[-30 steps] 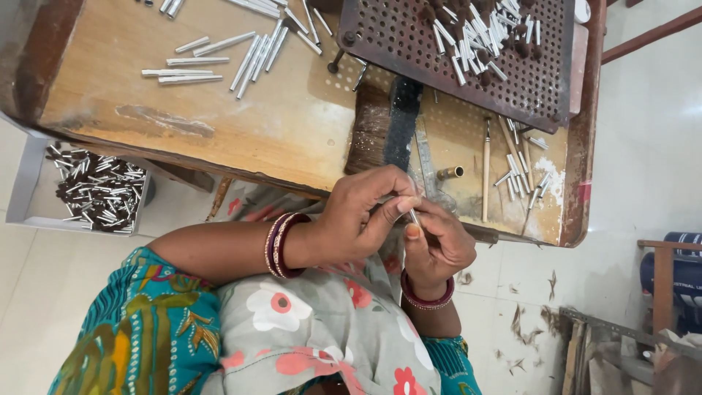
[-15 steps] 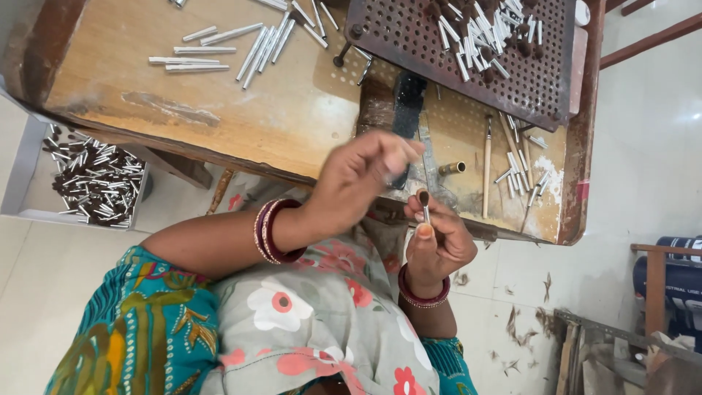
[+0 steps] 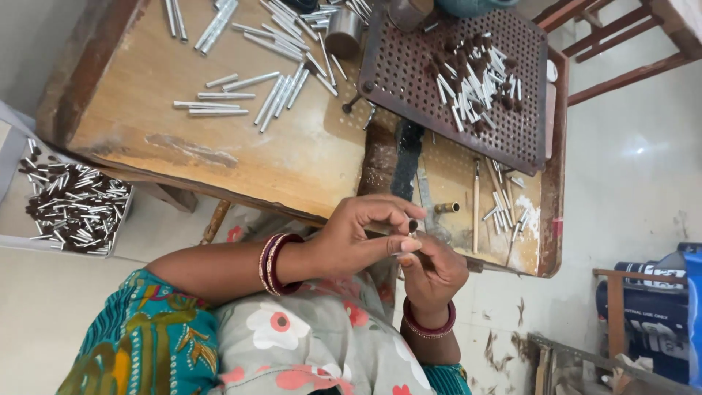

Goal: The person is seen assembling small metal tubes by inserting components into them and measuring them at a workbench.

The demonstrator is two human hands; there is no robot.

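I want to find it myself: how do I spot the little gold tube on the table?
Find the wooden table, then the dark perforated metal plate on it. Just below that plate, above the two hands, lies the short brass tube. It is golden, stubby and alone, while the silver tubes are longer and lie scattered together.

A worn wooden table [image 3: 219, 157] with a dark raised rim stands on a pale, glossy tiled floor [image 3: 636, 168]. Reddish wooden furniture legs [image 3: 621, 77] cross the upper right corner. Low on the right is a wooden frame [image 3: 613, 311]; soft daylight reflects off the tiles
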